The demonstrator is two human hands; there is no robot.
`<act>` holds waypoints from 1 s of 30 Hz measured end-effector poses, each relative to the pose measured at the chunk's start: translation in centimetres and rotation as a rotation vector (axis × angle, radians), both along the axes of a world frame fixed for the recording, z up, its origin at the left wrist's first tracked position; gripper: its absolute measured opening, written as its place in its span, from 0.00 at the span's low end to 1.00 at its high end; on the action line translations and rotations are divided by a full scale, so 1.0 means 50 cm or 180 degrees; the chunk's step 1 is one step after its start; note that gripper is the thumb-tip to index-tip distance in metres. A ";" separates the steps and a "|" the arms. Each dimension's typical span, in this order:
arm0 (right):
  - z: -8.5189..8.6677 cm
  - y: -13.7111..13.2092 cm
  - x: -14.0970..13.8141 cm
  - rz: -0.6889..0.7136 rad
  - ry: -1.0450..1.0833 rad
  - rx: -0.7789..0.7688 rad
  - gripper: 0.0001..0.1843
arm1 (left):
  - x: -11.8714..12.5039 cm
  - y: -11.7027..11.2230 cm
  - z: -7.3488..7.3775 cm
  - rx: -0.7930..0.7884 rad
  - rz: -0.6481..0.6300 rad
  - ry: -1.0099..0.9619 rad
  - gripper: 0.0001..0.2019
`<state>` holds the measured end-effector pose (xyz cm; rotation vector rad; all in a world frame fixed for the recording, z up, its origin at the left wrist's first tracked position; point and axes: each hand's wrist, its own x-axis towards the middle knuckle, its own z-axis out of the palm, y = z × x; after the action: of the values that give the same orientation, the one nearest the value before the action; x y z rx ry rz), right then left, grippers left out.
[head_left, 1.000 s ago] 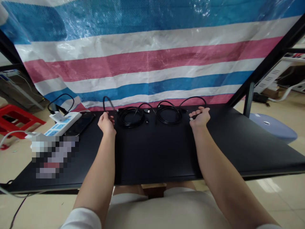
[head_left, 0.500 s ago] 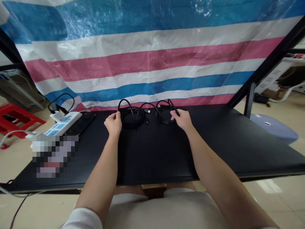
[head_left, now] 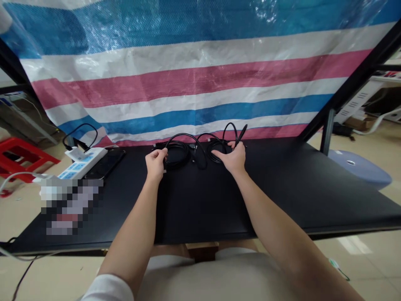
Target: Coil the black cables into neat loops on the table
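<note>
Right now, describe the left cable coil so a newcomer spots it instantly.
Find the black table in front of the striped sheet. Towards its far edge, the left cable coil lies beside the left hand; its neighbour, the right coil, lies by the right hand.

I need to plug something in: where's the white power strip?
The white power strip lies on the left of the black table in the head view, just left of the dark phone.
</note>
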<state>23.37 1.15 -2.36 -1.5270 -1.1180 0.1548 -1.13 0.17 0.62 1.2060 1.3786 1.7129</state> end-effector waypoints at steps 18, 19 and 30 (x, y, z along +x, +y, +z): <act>0.010 0.005 -0.008 0.0406 0.1016 0.0471 0.24 | 0.035 -0.008 -0.015 -0.0264 0.0209 0.0548 0.13; 0.011 -0.002 -0.014 0.0520 0.0835 0.0433 0.26 | 0.041 -0.010 -0.017 -0.0318 0.0292 0.0705 0.14; 0.022 -0.029 -0.046 0.0555 0.0145 0.0376 0.16 | 0.077 -0.029 -0.011 -0.0317 -0.0247 0.0498 0.08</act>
<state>21.06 -0.31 -1.28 -1.3154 -1.2025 0.2368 2.72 -1.27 0.04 1.3425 1.4703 1.5057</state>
